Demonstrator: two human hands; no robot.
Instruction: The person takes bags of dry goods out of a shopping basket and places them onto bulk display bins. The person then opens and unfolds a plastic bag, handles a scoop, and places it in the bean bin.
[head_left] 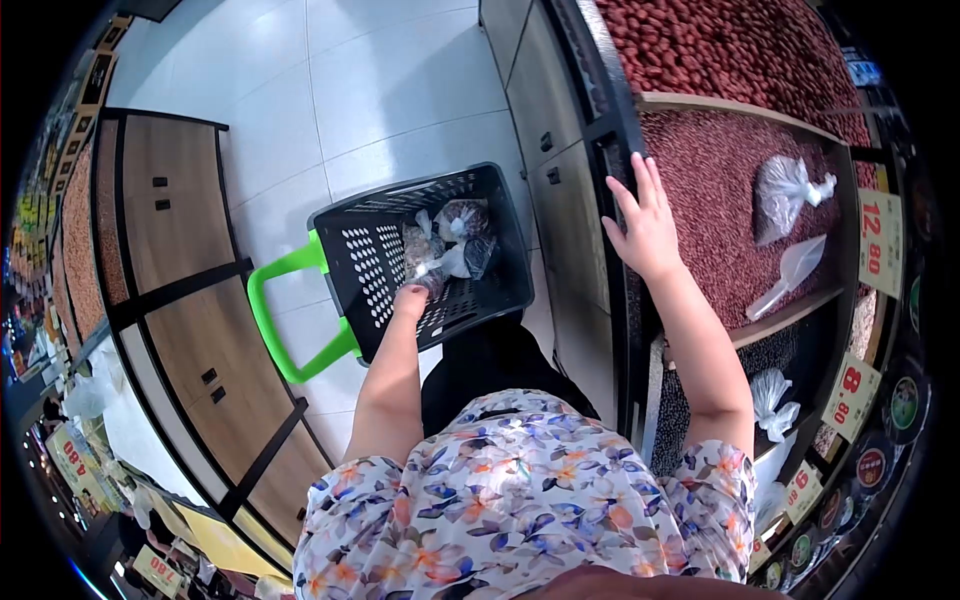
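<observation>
My left hand (410,300) reaches into a black shopping basket (375,270) with a green handle (262,310). Its fingers are closed at the lower part of a clear plastic bag (428,278) and are partly hidden by it. Beside that bag lie a bag of reddish-brown goods (462,218) and a bag of dark goods (482,258). Over the black edge of the bulk bin (625,165), my right hand (643,222) is open, fingers spread, nothing in it. Small red beans (700,200) fill the bin next to it.
On the beans rest a knotted plastic bag (785,200) and a clear scoop (790,275). Red dates (720,45) fill the farther bin, black beans (675,410) the nearer one. Price signs (880,240) line the right. Wooden cabinets (175,200) stand left of the tiled floor (400,70).
</observation>
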